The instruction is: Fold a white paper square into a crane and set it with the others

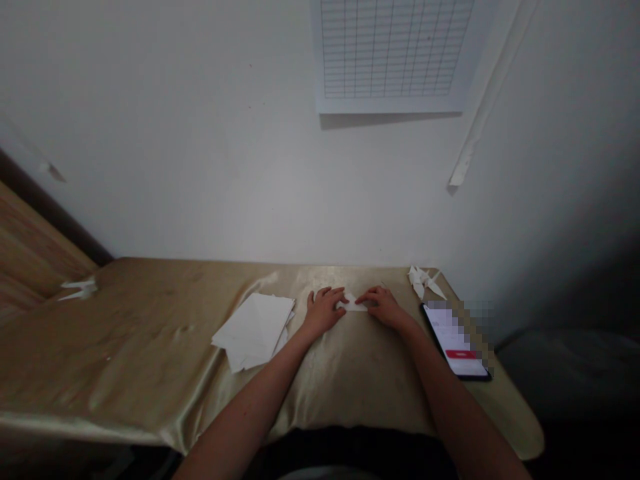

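Small folded white paper (355, 307) on gold satin-covered surface (360, 373), between left hand (326, 308) and right hand (383, 307). Fingers bent at its ends; pinching or pressing, cannot tell. Black-edged smartphone (450, 337) at right, screen writing illegible.

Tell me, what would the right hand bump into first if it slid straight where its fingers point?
Probably the small white paper, just at the fingertips of the right hand; whether they touch it is hard to tell. Beyond the paper is the left hand.
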Tool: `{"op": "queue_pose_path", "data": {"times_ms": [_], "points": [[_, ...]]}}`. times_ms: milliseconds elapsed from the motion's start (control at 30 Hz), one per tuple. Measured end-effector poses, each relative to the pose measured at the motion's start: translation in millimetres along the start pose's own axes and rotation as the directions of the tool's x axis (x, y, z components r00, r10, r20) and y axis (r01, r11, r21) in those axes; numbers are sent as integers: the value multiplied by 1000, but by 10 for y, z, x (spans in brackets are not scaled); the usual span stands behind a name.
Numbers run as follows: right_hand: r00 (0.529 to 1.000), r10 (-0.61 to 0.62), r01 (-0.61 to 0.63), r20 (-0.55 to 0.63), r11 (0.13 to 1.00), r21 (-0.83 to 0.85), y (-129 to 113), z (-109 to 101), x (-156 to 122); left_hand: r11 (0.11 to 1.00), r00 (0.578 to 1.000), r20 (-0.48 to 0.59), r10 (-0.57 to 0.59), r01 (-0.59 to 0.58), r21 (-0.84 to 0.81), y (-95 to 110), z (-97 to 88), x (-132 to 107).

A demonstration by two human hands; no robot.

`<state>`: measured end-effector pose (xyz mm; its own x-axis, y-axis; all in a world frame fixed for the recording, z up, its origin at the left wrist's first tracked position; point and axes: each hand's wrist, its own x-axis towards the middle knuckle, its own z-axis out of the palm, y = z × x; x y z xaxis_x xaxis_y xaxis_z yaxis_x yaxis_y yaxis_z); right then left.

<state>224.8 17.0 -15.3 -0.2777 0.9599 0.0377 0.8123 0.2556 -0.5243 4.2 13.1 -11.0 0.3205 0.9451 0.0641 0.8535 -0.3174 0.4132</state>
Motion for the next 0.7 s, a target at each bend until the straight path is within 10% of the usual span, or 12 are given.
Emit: {"op": "queue_pose_path", "data": {"times_ms": [700], "points": [[982, 89, -100, -165, 993, -61, -154, 163, 7, 1000, 990, -139, -9, 12, 18, 165, 79, -9]]}}
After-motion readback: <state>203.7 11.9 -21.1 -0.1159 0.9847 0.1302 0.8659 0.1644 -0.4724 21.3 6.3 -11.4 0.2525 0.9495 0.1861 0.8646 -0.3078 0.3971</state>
